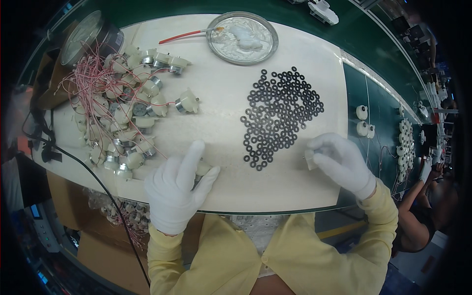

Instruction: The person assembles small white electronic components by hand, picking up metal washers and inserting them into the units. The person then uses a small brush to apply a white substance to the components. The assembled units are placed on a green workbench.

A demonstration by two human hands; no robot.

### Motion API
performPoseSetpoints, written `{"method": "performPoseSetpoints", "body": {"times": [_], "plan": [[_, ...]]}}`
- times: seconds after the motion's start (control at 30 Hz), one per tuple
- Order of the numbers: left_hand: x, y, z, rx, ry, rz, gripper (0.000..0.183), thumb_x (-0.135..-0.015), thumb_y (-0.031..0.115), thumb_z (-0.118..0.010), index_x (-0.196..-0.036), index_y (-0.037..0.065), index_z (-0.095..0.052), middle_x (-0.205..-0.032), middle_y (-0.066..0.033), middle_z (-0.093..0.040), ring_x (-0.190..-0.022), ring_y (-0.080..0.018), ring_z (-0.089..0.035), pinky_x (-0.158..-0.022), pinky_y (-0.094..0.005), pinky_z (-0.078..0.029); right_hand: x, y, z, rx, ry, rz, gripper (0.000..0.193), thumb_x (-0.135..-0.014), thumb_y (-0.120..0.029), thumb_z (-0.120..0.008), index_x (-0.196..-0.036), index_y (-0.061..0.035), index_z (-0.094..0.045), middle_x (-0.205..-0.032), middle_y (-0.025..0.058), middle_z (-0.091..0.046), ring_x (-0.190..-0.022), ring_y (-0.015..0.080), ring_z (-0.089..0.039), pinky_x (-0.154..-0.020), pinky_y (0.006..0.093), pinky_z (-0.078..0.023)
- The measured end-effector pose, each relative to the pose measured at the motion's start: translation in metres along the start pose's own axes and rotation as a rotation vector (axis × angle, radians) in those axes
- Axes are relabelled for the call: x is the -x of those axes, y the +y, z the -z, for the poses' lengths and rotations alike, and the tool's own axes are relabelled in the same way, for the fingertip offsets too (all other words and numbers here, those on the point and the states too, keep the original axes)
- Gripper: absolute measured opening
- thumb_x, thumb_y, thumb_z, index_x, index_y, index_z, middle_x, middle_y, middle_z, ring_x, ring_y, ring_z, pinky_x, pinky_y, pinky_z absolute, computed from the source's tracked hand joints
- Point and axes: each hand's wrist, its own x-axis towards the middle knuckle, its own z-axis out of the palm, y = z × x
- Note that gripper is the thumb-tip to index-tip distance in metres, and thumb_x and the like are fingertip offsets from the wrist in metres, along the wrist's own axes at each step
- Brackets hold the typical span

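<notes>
White-gloved left hand (176, 189) at lower centre grasps a small white motor part (202, 168) on the worktop (221, 123); right hand (341, 162) at right pinches another white part (310, 159); black rings (280, 115) between; wired motors (123, 108) upper left.

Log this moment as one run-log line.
left hand: on small motor | right hand: holds small white part | black washers between | motor pile left

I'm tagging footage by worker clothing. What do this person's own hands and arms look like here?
Both the left hand and the right hand wear plain white fabric gloves that cover the fingers and reach the wrists. Pale yellow long sleeves run up both forearms from the glove cuffs. No markings, watch or cables show on them.
</notes>
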Motion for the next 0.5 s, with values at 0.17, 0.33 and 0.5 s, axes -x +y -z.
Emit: {"method": "performPoseSetpoints", "body": {"times": [0.17,0.33,0.5], "plan": [[0.0,-0.001,0.0,-0.008,-0.006,-0.011,0.062,-0.079,0.025,-0.087,-0.134,0.009,-0.065,-0.077,-0.0006,-0.054,-0.062,-0.0195,-0.052,-0.056,-0.0358,-0.042,-0.005,-0.005,-0.003,0.013,0.025,-0.025,0.029,-0.102,-0.014,-0.066,-0.125,0.0032,-0.061,-0.087,-0.0019,-0.067,-0.069,0.0007,-0.056,-0.064,0.0185,-0.046],[0.0,-0.002,0.0,0.002,-0.008,-0.014,0.062,-0.078,0.025,-0.088,-0.133,0.009,-0.066,-0.076,-0.0005,-0.053,-0.062,-0.0195,-0.051,-0.055,-0.0363,-0.041,-0.009,-0.001,0.002,0.075,-0.011,0.011,0.031,-0.099,-0.011,-0.067,-0.127,0.0006,-0.062,-0.09,0.0037,-0.07,-0.07,0.0057,-0.061,-0.064,0.0222,-0.049],[0.0,-0.003,-0.001,-0.004,0.005,-0.03,0.062,-0.078,0.025,-0.088,-0.133,0.009,-0.066,-0.074,-0.0001,-0.051,-0.061,-0.0193,-0.051,-0.055,-0.0362,-0.04,-0.029,-0.023,0.003,0.863,0.038,0.539,0.036,-0.083,-0.009,-0.076,-0.117,-0.007,-0.066,-0.091,0.0035,-0.071,-0.071,0.0198,-0.067,-0.063,0.0327,-0.051]]}}
